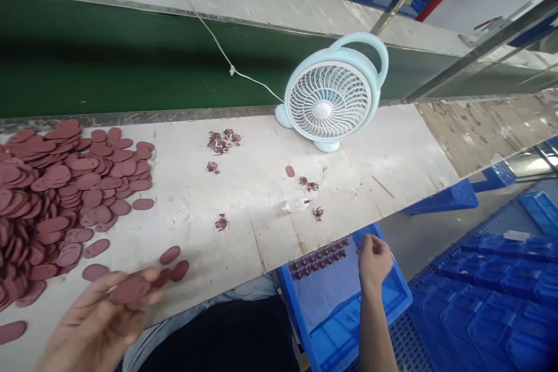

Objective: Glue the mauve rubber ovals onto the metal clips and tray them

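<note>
Your left hand [96, 319] holds a red oval [129, 290] between thumb and fingers, likely leaving its face clear. Right hand [375, 257] is curled over the blue tray [335, 340]; can't tell if it grips anything. Oval pile [56, 186] sits left, probably for easy reach. Bench [183, 186] is pale, scuffed; fan [326, 107] on it, green strip [131, 64] behind, blue crates [488, 296] right.

We record one flat, dull-red oval [129, 290] pinched in the fingers of the left hand [98, 322], broad face turned up toward us, slightly tilted. Matching ovals [56, 174] lie heaped on the left of the bench [261, 186]; we note two loose ones [170, 254] just beyond the held piece. Small dark-brown pieces [316, 260] sit in two close, parallel rows on a pale sheet [325, 296] inside a blue tray [335, 340], near the right hand [375, 256].
</note>
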### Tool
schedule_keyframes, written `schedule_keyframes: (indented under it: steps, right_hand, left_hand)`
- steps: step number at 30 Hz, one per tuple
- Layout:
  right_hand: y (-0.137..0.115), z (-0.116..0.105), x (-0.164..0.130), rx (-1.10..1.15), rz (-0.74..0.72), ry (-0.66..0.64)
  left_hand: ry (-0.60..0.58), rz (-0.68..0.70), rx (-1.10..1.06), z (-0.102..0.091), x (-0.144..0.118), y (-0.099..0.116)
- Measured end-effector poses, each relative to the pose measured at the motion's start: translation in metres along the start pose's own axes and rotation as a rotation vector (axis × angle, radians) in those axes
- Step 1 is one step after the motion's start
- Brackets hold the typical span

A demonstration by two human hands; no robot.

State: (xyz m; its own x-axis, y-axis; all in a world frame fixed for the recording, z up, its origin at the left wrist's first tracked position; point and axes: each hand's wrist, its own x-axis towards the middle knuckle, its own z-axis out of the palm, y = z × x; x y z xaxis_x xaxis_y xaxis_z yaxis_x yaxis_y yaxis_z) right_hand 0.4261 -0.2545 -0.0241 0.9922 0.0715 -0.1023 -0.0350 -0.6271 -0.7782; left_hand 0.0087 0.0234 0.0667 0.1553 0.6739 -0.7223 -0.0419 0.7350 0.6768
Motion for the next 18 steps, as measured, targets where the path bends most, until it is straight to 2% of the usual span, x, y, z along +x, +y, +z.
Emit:
schedule_keyframes:
  steps: [2,4,6,8,10,12,14,16,18]
  right_hand:
    - [-0.038,0.008,-0.035,0.211,0.011,-0.106]
    - [-0.074,0.024,-0.071,0.384,0.08,-0.341]
    - [-0.105,0.048,-0.097,0.527,0.195,-0.606]
    - [-0.129,0.075,-0.108,0.816,0.402,-0.916]
    - [-0.144,0.098,-0.105,1.088,0.555,-1.102]
    - [-0.154,0.113,-0.099,1.215,0.596,-1.146]
    - [-0.162,0.116,-0.099,1.267,0.634,-1.173]
    - [-0.17,0.107,-0.109,1.231,0.632,-1.145]
    - [-0.18,0.094,-0.128,1.122,0.563,-1.076]
  left_hand:
    - [-0.047,-0.046,-0.082,0.017,-0.01,-0.007]
    - [-0.134,-0.07,-0.133,0.034,-0.017,-0.015]
    - [-0.271,-0.088,-0.202,0.048,-0.02,-0.024]
    - [-0.451,-0.085,-0.272,0.057,-0.02,-0.033]
    - [-0.599,-0.071,-0.325,0.061,-0.02,-0.039]
    - [-0.679,-0.065,-0.361,0.062,-0.021,-0.042]
    - [-0.706,-0.067,-0.388,0.063,-0.022,-0.045]
    - [-0.694,-0.066,-0.411,0.065,-0.024,-0.046]
    - [-0.658,-0.064,-0.421,0.068,-0.024,-0.046]
